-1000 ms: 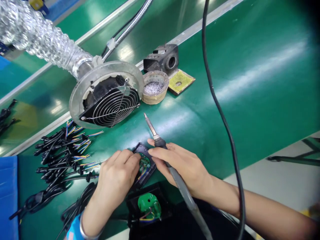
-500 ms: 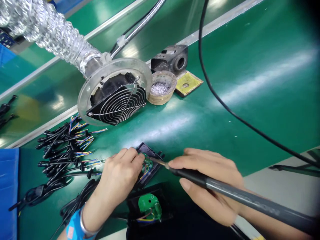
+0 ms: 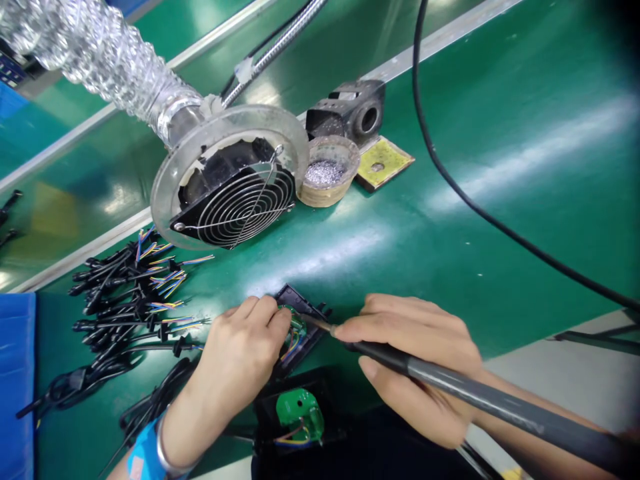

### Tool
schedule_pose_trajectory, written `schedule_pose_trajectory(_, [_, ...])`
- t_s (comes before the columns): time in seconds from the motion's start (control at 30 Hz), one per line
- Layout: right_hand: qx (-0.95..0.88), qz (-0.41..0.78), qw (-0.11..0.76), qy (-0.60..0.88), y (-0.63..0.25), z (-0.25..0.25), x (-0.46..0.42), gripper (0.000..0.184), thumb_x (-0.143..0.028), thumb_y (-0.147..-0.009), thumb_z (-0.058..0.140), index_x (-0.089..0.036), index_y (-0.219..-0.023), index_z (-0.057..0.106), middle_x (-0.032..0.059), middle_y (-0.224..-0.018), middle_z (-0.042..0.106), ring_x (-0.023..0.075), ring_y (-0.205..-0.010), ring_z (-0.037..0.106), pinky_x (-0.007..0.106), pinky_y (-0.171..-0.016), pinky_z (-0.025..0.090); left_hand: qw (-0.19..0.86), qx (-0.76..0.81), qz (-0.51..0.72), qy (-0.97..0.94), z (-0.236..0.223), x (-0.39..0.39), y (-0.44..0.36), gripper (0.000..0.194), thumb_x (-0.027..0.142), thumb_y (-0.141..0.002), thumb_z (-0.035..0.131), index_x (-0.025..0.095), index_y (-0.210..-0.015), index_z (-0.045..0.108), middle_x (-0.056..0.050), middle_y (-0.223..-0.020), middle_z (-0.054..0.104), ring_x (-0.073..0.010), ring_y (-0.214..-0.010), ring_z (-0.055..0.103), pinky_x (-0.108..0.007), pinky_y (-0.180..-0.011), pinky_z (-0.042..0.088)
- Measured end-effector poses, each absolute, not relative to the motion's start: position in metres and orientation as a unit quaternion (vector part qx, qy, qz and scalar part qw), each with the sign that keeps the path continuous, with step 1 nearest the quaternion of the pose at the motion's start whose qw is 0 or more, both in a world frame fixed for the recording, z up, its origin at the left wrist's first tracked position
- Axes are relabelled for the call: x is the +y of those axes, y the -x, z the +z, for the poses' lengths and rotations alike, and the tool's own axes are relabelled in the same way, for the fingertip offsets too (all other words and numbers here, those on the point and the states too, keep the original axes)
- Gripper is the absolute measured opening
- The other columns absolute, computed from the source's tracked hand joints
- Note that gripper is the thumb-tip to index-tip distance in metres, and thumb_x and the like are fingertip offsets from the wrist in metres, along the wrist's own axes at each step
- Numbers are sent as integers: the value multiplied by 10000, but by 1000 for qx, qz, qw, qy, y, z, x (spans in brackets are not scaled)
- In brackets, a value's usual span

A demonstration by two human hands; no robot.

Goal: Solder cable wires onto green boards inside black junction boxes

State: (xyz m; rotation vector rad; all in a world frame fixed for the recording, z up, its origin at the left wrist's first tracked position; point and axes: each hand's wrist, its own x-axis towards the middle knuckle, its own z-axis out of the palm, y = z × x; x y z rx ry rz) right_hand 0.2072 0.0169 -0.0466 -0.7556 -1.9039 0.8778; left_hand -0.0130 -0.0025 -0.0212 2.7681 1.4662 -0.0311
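Note:
My right hand is closed round the grey handle of a soldering iron, whose tip points left onto a small green circuit board. That board, with coloured wires beside it, sits in a black plastic housing on the green bench. Over the housing's left side, my left hand has its fingers curled and pressed together at the board; what they pinch is hidden behind the knuckles. Nearer to me lies a second black housing with a round green circuit board and coloured wires.
Black cables with bared coloured wire ends lie in a pile on the left. A fume extractor fan hangs above the bench. Behind it stand a solder bowl, an iron holder and a yellow sponge. A black cord crosses the right side.
The camera view has shifted slightly. Both hands stay almost in place, with the iron's tip still at the board.

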Motion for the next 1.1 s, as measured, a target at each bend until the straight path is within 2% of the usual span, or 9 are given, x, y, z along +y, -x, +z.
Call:
schedule_pose_trajectory(0.23, [-770,346,440,306,-208,-48,15,272,-82,-770,488,-194,-972,631,17,-674,608,132,-529,529,282,-471,437,10,463,-24,-886,-20,-1,12,210,164,-969,452,192,-818,596,-9,-715,520,-166,-655,505,-280,-518,365])
schedule_pose_trajectory(0.8, [-777,335,453,282,-207,-51,14,304,-44,-743,486,-158,-986,627,44,-679,635,141,-537,550,299,-491,438,29,455,-30,-889,-18,0,9,161,117,-921,503,192,-796,571,-8,-717,518,-190,-646,526,-304,-520,400])
schedule_pose_trajectory(1.1, [-784,270,488,273,-205,-64,8,273,-66,-693,481,-169,-886,644,4,-592,551,123,-475,483,285,-468,412,31,455,-44,-889,-17,0,9,175,114,-918,507,201,-772,551,-1,-705,496,-193,-631,511,-311,-514,388])
